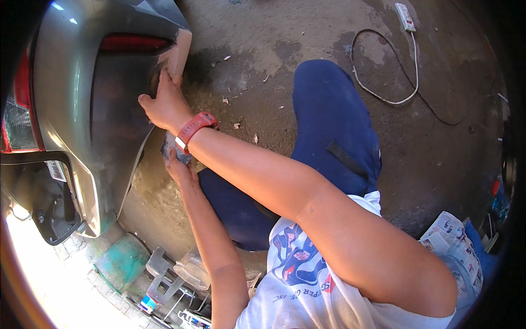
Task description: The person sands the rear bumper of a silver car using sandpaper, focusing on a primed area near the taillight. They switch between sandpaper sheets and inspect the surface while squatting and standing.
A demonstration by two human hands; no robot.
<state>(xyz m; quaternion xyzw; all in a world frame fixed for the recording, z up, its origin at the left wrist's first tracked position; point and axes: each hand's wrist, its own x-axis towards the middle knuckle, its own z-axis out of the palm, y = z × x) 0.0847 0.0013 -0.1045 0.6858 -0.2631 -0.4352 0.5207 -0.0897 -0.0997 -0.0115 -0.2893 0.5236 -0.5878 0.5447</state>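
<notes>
A grey car's rear bumper [109, 104] fills the upper left, with a red reflector strip [134, 42] set in it. Its right-hand corner carries a beige-pink patch [179, 49]. My right hand [167, 107], with a red-strapped watch [194, 129] at the wrist, reaches up to that corner. The fingers point up against the bumper and the thumb sticks out to the left. Between them lies a dark shape that I cannot identify. Lower down, my left hand [181, 169] grips a flat greyish piece [171, 145], partly hidden behind the right wrist.
A white power strip [405, 17] and its looping cable lie on the stained concrete floor [246, 33]. Newspaper [446, 233] and plastic sit at the lower right. A grey plastic stool [161, 279] and a green-stained board [123, 262] stand at the lower left. My knee reaches forward.
</notes>
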